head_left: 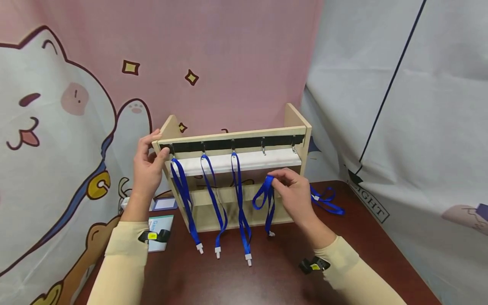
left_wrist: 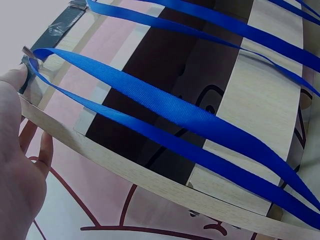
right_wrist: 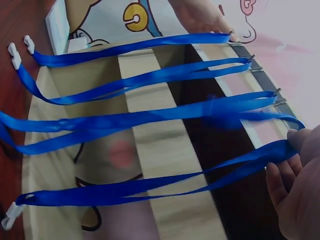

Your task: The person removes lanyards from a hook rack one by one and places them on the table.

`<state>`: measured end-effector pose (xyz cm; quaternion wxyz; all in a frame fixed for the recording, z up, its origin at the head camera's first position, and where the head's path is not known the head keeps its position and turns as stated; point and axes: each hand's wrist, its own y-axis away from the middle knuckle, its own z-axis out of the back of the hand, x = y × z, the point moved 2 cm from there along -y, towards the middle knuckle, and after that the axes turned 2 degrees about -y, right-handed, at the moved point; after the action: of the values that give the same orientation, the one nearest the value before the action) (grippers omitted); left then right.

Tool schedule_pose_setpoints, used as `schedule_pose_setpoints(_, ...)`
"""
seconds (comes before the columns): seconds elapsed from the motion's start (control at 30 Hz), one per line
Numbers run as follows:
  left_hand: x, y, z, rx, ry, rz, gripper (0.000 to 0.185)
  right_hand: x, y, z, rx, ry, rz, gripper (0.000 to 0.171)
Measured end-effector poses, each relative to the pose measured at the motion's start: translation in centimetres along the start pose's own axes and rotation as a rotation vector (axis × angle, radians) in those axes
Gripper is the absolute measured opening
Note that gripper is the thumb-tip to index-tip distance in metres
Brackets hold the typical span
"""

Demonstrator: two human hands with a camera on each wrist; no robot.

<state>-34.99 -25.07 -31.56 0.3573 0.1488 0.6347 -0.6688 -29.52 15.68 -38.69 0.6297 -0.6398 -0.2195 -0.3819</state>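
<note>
A small wooden rack (head_left: 200, 197) stands on the dark table, with several metal hooks along a black strip (head_left: 219, 145) at its top. My left hand (head_left: 149, 165) grips its upper left corner, thumb in front and fingers around the side panel. Three blue lanyards hang from the hooks on the left: the first (head_left: 184, 188), the second (head_left: 222, 220) and the third (head_left: 239, 190), white clips downward. Between thumb and fingers, my right hand (head_left: 294, 192) pinches a fourth blue lanyard (right_wrist: 100, 195), below the bare fourth hook (head_left: 263, 147). Its upper part droops in a loop.
Another blue lanyard (head_left: 332, 209) lies loose on the table right of the rack. On the left are a blue-edged card (head_left: 165, 204) and a white-and-teal box (head_left: 164, 226). The rightmost hook (head_left: 294, 146) carries nothing. Printed cloth hangs behind and beside the table.
</note>
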Motion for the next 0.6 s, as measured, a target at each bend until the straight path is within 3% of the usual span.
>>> schedule_pose_setpoints(0.6,-0.1,0.1,0.0,-0.003,-0.021,-0.004,0.042,3.4,-2.1,5.4,-0.032,0.114,0.089,0.014)
